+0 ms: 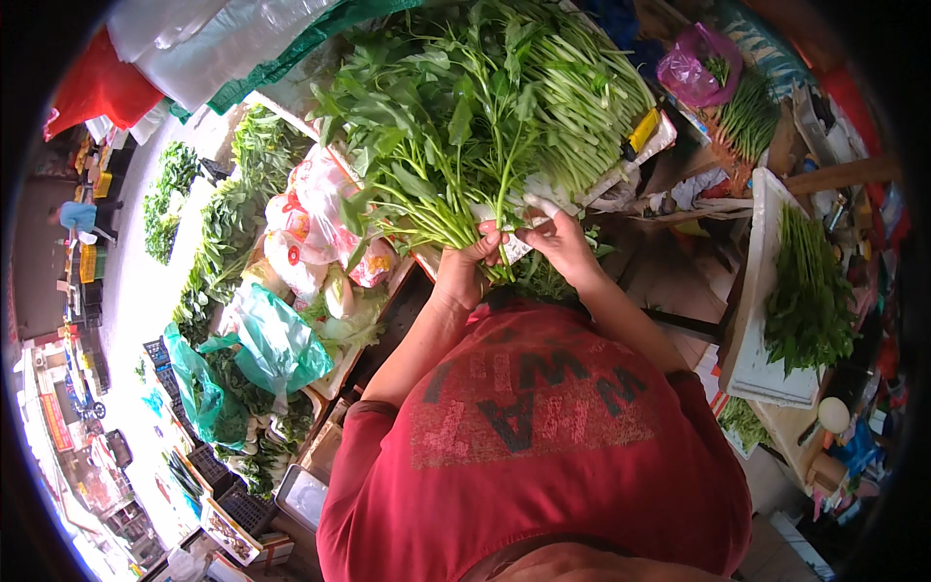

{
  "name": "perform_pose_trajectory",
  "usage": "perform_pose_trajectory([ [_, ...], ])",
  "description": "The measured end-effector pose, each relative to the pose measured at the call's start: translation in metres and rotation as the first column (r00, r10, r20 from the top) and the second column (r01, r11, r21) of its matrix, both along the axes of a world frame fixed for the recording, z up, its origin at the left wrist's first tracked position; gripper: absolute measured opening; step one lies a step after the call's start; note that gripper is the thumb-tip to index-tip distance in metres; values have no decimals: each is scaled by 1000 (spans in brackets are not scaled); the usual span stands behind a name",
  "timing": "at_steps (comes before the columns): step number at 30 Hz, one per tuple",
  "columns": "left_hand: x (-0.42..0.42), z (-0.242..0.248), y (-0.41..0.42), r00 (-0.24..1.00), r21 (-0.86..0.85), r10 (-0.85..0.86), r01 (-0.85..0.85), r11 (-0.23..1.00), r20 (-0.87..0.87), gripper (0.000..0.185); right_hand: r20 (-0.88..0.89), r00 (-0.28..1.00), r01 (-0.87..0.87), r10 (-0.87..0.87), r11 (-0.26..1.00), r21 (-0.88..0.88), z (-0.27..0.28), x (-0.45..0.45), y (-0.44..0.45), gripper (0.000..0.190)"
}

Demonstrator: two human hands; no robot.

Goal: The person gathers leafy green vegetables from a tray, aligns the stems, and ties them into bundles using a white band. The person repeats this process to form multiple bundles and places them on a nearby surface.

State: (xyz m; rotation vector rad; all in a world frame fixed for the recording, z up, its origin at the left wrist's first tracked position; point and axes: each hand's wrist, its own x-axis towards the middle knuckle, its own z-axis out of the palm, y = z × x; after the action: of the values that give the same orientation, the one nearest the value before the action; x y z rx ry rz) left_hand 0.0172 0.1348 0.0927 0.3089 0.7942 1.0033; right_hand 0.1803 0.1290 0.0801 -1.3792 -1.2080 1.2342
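Observation:
My left hand (469,265) is closed around the lower stems of a bunch of leafy greens (444,218) that look like water spinach. Cut stem ends (502,273) poke out below its fingers. Close beside it, my right hand (564,244) pinches a small leaf (515,218) at one upright stem. One right finger is wrapped in white tape or bandage (542,204). More leafy greens (414,94) are heaped beyond both hands. Pale-stemmed greens (589,94) lie to their right, with a yellow-handled tool (643,132), possibly a cutter, on the stall's edge.
Bagged vegetables (298,225) and green plastic bags (284,338) lie on the left. A white foam box or lid (764,371) holding long greens (807,298) stands at right. Plastic bags (211,44) hang at upper left. Loose greens (549,276) sit below my hands. A person (80,216) is far left.

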Motion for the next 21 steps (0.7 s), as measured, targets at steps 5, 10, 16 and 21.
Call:
perform_pose_trajectory([
  [5,-5,2,-4,984,-23,-130,134,991,119,20,-637,738,-228,221,971,72,4,-5,18,28],
  [10,-14,-2,-8,978,-62,-164,174,983,132,21,-175,941,-236,288,934,270,5,-8,19,10],
  [16,-18,-1,-12,958,-34,-251,258,965,139,24,-193,916,-290,352,913,286,13,-4,9,13],
  [21,-26,3,-16,921,-28,-379,383,923,88,24,274,927,-345,254,865,364,27,-3,2,6],
])
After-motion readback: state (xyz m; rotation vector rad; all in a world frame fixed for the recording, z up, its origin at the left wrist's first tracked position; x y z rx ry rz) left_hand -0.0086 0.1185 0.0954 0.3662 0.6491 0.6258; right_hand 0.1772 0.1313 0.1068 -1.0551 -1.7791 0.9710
